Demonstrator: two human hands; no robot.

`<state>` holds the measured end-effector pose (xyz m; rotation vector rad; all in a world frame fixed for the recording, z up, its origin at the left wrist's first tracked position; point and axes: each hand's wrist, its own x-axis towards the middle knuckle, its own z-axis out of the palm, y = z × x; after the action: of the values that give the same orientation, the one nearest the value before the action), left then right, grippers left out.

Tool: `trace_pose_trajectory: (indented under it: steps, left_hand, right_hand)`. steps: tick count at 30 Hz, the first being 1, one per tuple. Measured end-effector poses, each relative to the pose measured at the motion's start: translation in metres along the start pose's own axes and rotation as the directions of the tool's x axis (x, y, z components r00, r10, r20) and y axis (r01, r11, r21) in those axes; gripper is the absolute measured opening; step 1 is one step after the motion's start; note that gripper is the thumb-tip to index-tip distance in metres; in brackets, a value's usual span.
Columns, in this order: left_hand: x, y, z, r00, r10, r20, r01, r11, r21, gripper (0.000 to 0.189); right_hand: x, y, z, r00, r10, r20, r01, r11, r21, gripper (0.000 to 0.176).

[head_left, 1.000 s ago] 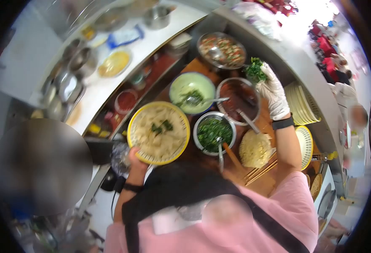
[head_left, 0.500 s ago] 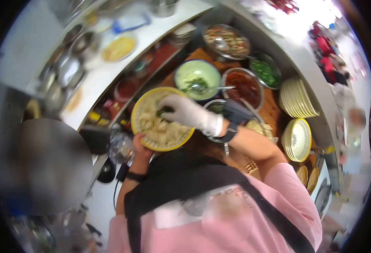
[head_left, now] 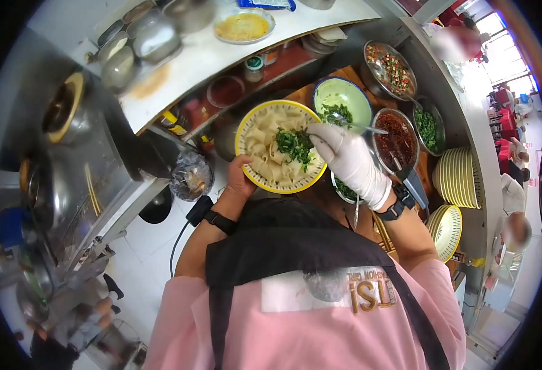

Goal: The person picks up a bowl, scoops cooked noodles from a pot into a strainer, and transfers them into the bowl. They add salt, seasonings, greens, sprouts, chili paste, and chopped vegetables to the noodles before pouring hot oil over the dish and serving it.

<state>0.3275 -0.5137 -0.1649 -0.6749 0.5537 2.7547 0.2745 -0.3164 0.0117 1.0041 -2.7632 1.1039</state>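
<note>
My left hand (head_left: 240,177), bare, grips the lower left rim of a yellow-edged bowl (head_left: 241,132). Wide pale noodles (head_left: 269,161) fill the bowl, with a heap of chopped greens (head_left: 293,143) on top. My right hand (head_left: 346,157), in a white glove, is over the bowl's right rim, its fingers drawn together beside the greens. The underside of those fingers is hidden, so anything inside them cannot be made out. Just beyond the glove stands a pale green bowl (head_left: 338,94) with greens and a spoon. Partly under my right hand is a small bowl of dark greens (head_left: 346,190).
At the right are a bowl of red chilli sauce (head_left: 397,132), a bowl of chopped green herbs (head_left: 426,126) and a bowl of diced mixed vegetables (head_left: 391,66). Bowls are stacked (head_left: 459,176) near the right edge. A white shelf (head_left: 191,58) runs along the far left.
My right hand has moved right, from over the noodles to the rim. The greens, earlier mostly under the glove, now show as a heap on the noodles. The view has shifted.
</note>
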Motion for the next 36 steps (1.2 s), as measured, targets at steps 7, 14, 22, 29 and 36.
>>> trace_pose_trajectory:
  steps: [7, 14, 22, 29, 36]
  left_hand:
    - [0.001, -0.002, -0.001, 0.999, -0.010, 0.052, 0.013, 0.999, -0.053, 0.049]
    - [0.004, 0.001, -0.011, 0.987, 0.016, 0.157, -0.023, 0.999, 0.044, 0.066]
    - [-0.004, 0.003, -0.004, 0.999, 0.018, -0.036, -0.014, 0.993, 0.114, 0.067]
    - [-0.006, 0.007, 0.004, 0.995, 0.031, -0.090, -0.014, 0.983, 0.184, 0.066]
    - [-0.005, 0.009, 0.000, 0.999, 0.022, -0.043, -0.013, 0.978, 0.206, 0.066]
  right_hand:
    - [-0.008, 0.033, -0.014, 0.990, -0.139, 0.022, 0.138, 0.990, 0.020, 0.016]
    - [-0.072, 0.035, -0.159, 0.867, 0.477, -0.146, -0.481, 0.877, 0.013, 0.012]
    - [-0.277, 0.124, -0.121, 0.628, 0.751, 0.204, -0.580, 0.627, -0.519, 0.014]
    - [-0.302, 0.205, -0.016, 0.617, 0.787, -0.026, -0.583, 0.435, -0.687, 0.021]
    - [-0.292, 0.176, -0.038, 0.587, 0.786, -0.197, -0.776, 0.475, -0.416, 0.011]
